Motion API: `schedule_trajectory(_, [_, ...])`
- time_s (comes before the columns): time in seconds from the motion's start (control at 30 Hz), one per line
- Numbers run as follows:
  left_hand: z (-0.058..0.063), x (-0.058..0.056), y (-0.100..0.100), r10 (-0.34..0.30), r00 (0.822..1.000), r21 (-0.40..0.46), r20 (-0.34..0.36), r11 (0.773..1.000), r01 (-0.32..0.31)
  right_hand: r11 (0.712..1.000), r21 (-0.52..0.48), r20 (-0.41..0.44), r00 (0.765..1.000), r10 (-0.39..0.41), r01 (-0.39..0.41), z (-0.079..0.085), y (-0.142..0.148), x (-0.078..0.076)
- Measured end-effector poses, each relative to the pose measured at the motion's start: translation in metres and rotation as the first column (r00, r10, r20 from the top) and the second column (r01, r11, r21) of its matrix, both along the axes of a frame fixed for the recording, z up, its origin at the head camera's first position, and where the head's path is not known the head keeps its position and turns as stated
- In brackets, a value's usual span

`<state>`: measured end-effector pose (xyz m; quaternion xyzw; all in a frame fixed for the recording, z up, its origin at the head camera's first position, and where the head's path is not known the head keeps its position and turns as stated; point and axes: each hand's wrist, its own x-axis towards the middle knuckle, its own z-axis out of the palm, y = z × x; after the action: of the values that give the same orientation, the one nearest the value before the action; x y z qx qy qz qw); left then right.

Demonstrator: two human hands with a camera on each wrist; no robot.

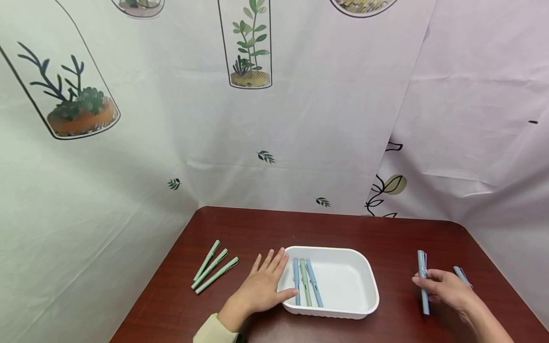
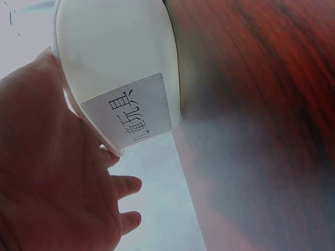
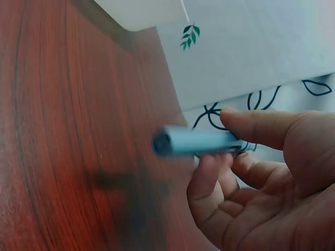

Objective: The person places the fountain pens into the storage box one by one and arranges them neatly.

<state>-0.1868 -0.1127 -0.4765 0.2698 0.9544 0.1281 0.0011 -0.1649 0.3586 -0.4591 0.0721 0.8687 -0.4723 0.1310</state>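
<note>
My left hand (image 1: 263, 286) lies with straight, spread fingers against the left rim of a white tray (image 1: 347, 281). The left wrist view has the palm beside the tray's outer wall (image 2: 115, 47), which bears a printed label (image 2: 128, 115). Inside the tray, at its left end, are two blue pens (image 1: 314, 283) with a green pen (image 1: 305, 283) between them. To the right of the tray, my right hand (image 1: 448, 289) pinches a blue pen (image 1: 422, 264) between thumb and fingers. In the right wrist view one end of this pen (image 3: 193, 142) points toward the left, above the tabletop.
Another blue pen (image 1: 462, 276) lies just beyond my right hand, partly hidden by it. Three green pens (image 1: 210, 267) are fanned out on the brown table (image 1: 257, 224) left of the tray. Printed cloth (image 1: 317, 143) hangs behind the table and at its sides.
</note>
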Motion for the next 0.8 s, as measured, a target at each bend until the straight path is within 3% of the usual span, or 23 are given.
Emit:
schedule_trajectory(0.33, [0.000,0.000,0.000,0.004,1.000,0.007,0.004,1.000,-0.004,0.992,-0.124,0.002,1.000,0.015,-0.015,0.004,-0.016,0.000])
schedule_trajectory(0.6, [-0.002,-0.001,0.000,-0.002,1.000,-0.001,-0.014,1.000,0.002,0.953,-0.282,-0.049,0.994,0.099,-0.109,0.001,-0.029,0.000])
schedule_trajectory(0.8, [-0.003,-0.001,0.000,-0.002,1.000,0.000,-0.011,1.000,0.002,0.969,-0.227,-0.074,0.994,0.085,-0.100,0.003,-0.044,0.001])
